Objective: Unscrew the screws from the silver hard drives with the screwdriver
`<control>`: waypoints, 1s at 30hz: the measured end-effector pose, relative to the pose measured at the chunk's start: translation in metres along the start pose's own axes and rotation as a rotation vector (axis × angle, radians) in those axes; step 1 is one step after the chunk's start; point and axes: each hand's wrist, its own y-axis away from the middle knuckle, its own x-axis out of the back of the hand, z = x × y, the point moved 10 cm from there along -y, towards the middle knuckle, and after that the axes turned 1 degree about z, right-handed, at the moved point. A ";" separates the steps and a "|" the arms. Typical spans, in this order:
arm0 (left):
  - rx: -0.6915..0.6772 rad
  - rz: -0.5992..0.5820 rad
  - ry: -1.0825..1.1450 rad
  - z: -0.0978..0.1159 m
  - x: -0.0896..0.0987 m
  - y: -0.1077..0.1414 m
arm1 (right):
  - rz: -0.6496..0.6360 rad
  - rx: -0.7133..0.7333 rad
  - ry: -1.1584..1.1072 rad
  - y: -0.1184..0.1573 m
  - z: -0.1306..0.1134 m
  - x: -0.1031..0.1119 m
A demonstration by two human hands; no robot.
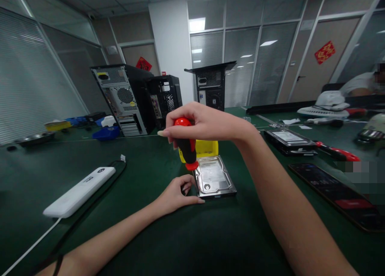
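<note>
A silver hard drive (pixel 213 175) lies flat on the dark green table (pixel 135 184). My right hand (pixel 192 123) is wrapped round the top of a red and black screwdriver (pixel 187 148), which stands nearly upright over the drive's left edge. Its tip is too small to make out. My left hand (pixel 182 192) rests at the drive's near left corner, thumb along the front edge and fingers curled at the left side. Just behind the drive sits a yellow tray (pixel 207 148), partly hidden by my right hand and the screwdriver.
Black computer cases (pixel 138 95) stand at the back. A white power strip (pixel 80 192) with cables lies left. To the right are a phone (pixel 333 192), more drives (pixel 288 140) and a red-handled tool (pixel 338 152). A blue tray (pixel 106 133) is back left; a person sits far right.
</note>
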 end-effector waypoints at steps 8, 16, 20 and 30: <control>-0.038 0.000 -0.003 0.003 0.000 -0.001 | 0.034 -0.035 0.000 0.000 0.007 0.003; -0.039 -0.002 -0.012 0.000 0.000 -0.002 | 0.073 -0.094 0.069 0.000 0.010 0.006; -0.035 0.007 -0.015 0.001 -0.001 -0.001 | 0.101 -0.113 0.138 0.001 0.013 0.009; -0.059 0.159 -0.122 -0.014 0.055 -0.016 | 0.033 -0.151 0.152 0.005 0.021 0.007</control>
